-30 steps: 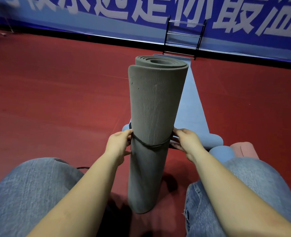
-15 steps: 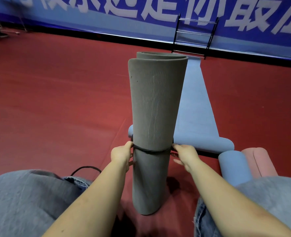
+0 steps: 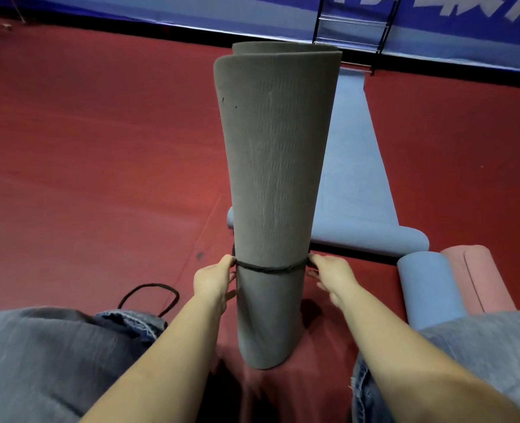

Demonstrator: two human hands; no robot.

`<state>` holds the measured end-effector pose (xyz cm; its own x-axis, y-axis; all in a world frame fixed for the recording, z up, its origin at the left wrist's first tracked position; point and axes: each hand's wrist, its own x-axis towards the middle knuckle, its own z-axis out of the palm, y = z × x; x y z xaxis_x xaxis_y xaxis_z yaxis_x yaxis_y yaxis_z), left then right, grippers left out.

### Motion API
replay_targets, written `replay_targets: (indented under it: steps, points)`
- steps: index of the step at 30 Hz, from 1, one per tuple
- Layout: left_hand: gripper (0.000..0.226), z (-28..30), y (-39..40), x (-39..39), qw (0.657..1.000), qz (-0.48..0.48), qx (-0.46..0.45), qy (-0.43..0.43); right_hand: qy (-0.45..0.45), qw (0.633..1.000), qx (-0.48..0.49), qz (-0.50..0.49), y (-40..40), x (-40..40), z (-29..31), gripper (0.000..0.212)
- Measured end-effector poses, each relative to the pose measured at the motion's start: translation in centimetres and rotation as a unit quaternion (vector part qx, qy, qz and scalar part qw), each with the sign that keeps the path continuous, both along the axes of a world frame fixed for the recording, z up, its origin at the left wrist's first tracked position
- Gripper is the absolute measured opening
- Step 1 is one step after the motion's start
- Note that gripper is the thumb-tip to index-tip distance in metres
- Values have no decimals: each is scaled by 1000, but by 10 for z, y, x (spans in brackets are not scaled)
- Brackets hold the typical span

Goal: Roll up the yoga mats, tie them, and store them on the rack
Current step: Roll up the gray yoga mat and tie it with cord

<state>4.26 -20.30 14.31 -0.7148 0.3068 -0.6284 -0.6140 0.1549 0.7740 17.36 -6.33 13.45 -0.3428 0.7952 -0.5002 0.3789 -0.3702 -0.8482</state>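
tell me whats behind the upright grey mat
Behind the grey mat a half-unrolled blue mat stretches toward the black rack. Its middle and the hands' fingertips are hidden.

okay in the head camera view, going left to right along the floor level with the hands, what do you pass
black cord loop → left hand → grey rolled mat standing upright → right hand → blue rolled mat → pink rolled mat
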Motion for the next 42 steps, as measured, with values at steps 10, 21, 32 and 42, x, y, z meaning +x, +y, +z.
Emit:
replay_targets:
  steps: [10,21,32,42]
  points:
    - [50,9,-5,-14,975,-173,129,54,172,983,-45,42,-12,-1,8,27]
    - [47,98,39,8,954,-178,193,144,242,968,57,41,29,-7,102,58]
    - [67,227,189,92,929,-261,232,124,153,957,245,-3,175,69,253,102]
    - [43,173,277,259,918,-375,105,-79,-4,977,164,-137,221,248,165,39]
